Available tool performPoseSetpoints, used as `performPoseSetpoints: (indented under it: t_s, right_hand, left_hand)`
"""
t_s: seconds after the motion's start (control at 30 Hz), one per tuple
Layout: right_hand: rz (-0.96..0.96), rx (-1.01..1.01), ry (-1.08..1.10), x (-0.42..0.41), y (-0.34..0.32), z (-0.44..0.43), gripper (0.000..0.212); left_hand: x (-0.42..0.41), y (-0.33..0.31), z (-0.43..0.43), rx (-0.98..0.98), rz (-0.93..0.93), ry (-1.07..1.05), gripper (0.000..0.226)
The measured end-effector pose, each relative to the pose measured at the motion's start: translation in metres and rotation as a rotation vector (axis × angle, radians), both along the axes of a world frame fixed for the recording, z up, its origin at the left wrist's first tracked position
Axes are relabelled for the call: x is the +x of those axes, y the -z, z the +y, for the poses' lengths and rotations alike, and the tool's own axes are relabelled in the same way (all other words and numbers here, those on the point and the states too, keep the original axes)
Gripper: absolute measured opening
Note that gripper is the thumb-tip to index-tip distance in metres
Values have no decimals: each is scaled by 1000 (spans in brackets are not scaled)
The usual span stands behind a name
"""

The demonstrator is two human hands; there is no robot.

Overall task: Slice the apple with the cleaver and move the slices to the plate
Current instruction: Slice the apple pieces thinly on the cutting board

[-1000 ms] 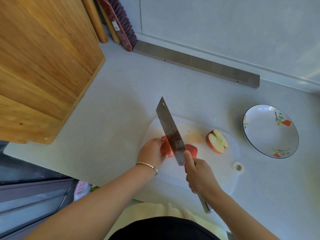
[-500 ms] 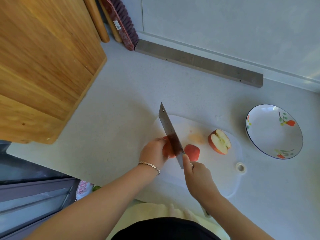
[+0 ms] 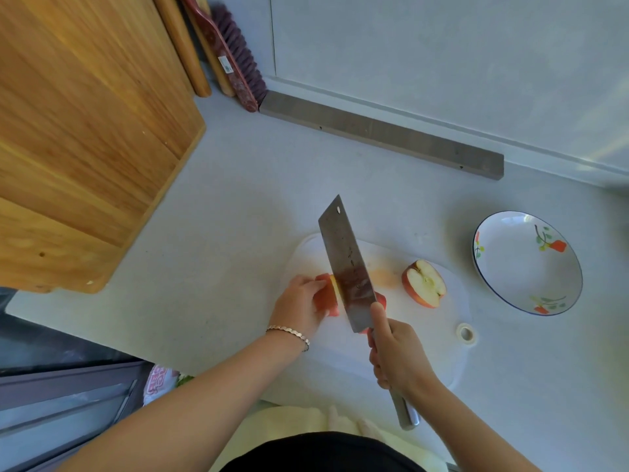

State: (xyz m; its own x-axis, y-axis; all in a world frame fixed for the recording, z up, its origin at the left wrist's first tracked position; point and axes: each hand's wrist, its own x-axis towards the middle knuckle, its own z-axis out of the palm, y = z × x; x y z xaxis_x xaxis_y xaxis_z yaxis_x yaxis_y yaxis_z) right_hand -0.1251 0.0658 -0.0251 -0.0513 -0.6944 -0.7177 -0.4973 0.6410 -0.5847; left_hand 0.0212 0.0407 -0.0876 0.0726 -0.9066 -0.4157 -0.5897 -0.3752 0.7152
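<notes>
At centre frame my left hand [image 3: 299, 301] pinches the apple piece [image 3: 325, 296] on the white board [image 3: 425, 338]; the cleaver [image 3: 347, 264] blade rests against it, my right hand [image 3: 398, 356] wrapped round the handle. Further right lie an apple half [image 3: 423, 284], then the plate [image 3: 520, 274].

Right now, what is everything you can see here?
cleaver: one, steel, over the cutting board
cut apple: count unclear, red, pieces either side of the blade
apple half: one, red, cut face up, right of the cleaver
cutting board: one, white, on the counter
plate: one, white with flower pattern, right of the board
wooden panel: one, light brown, upper left
brush: one, red, by the wall
bracelet: one, silvery, left wrist
left hand: holds the cut apple
right hand: grips the cleaver
</notes>
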Motion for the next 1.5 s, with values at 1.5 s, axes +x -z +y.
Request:
performPoseSetpoints:
  t_s: [1.5]
  right_hand:
    - [96, -100, -102, 3, 7, 8, 60]
  left_hand:
    - [-5, 1, -2, 84, 85, -206, 47]
